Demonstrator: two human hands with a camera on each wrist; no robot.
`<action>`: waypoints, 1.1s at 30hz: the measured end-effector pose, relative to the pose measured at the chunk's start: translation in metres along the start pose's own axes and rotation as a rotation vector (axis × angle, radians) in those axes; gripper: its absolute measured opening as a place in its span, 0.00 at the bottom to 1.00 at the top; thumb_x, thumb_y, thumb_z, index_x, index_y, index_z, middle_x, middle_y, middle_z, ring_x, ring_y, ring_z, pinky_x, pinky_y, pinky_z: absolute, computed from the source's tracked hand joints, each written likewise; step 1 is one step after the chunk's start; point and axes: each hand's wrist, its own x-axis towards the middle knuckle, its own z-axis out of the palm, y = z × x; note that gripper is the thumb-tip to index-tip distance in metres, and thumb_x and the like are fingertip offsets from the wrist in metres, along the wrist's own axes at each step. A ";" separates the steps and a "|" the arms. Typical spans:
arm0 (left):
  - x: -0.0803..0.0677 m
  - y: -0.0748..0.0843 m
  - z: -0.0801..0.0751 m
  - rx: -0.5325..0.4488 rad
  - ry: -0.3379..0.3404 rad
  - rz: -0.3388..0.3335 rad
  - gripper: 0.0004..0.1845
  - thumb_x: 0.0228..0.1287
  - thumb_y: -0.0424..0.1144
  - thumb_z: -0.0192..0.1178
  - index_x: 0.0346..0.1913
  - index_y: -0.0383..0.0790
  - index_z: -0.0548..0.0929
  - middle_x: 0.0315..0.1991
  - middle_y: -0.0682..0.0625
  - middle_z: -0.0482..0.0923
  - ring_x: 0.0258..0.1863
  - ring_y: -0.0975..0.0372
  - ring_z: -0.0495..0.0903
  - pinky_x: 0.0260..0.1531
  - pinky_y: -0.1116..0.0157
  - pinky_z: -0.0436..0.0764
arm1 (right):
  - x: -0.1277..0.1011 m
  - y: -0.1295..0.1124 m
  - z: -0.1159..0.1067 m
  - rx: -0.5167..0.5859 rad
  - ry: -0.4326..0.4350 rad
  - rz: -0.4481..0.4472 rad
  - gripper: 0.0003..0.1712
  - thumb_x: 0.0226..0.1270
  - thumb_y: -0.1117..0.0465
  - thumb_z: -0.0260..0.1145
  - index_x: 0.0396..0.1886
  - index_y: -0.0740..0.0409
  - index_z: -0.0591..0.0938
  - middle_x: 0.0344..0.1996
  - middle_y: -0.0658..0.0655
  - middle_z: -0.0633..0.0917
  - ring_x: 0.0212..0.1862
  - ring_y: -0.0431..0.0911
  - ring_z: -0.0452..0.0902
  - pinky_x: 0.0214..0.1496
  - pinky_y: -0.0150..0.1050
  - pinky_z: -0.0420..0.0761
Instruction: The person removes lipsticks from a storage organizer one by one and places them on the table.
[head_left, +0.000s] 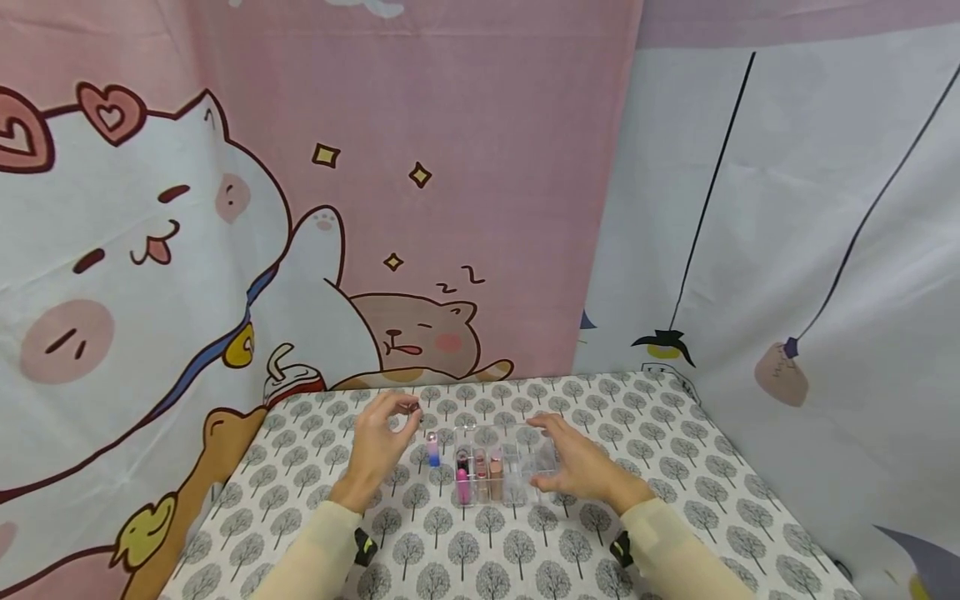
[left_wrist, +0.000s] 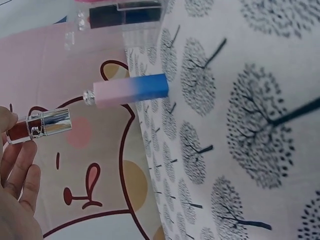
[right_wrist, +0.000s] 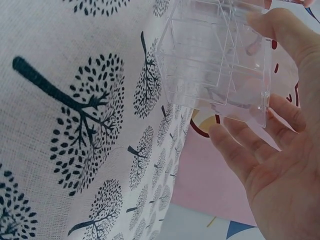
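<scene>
My left hand (head_left: 378, 442) is raised over the left part of the table, thumb and fingertips pinching a small lipstick tube (left_wrist: 40, 126) with a dark red body and a shiny silver end. A pink-to-blue lipstick tube (head_left: 432, 449) with a clear knob stands on the cloth to the right of that hand. Further right is a clear plastic organizer (head_left: 517, 492), its left compartments holding several lip products, among them a bright pink tube (head_left: 462, 486). My right hand (head_left: 577, 462) holds the organizer's right end, thumb on the near side and fingers on the far side.
A white cloth with a grey tree print (head_left: 465, 550) covers the table. Behind it hangs a pink curtain (head_left: 487, 208) with cartoon cats, and a pale curtain (head_left: 750, 250) borders the right side.
</scene>
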 end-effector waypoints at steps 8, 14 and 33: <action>-0.008 -0.012 -0.003 -0.020 -0.027 -0.055 0.12 0.67 0.27 0.84 0.50 0.37 0.94 0.47 0.45 0.94 0.43 0.52 0.95 0.50 0.47 0.98 | 0.000 -0.001 0.000 0.020 -0.001 0.000 0.62 0.66 0.48 0.90 0.93 0.49 0.65 0.90 0.61 0.71 0.78 0.68 0.82 0.76 0.71 0.89; -0.015 -0.017 -0.006 -0.021 -0.060 -0.088 0.11 0.66 0.27 0.84 0.48 0.36 0.95 0.45 0.43 0.94 0.41 0.50 0.96 0.50 0.46 0.97 | 0.000 -0.001 0.001 0.018 0.003 -0.006 0.63 0.65 0.47 0.90 0.92 0.50 0.65 0.89 0.60 0.72 0.77 0.67 0.83 0.77 0.70 0.88; -0.029 -0.030 -0.002 0.022 -0.186 -0.167 0.11 0.67 0.29 0.85 0.48 0.40 0.95 0.45 0.47 0.94 0.41 0.54 0.97 0.53 0.44 0.97 | -0.001 -0.003 0.000 0.016 0.006 -0.007 0.62 0.66 0.49 0.90 0.92 0.51 0.65 0.89 0.61 0.72 0.77 0.67 0.83 0.77 0.71 0.88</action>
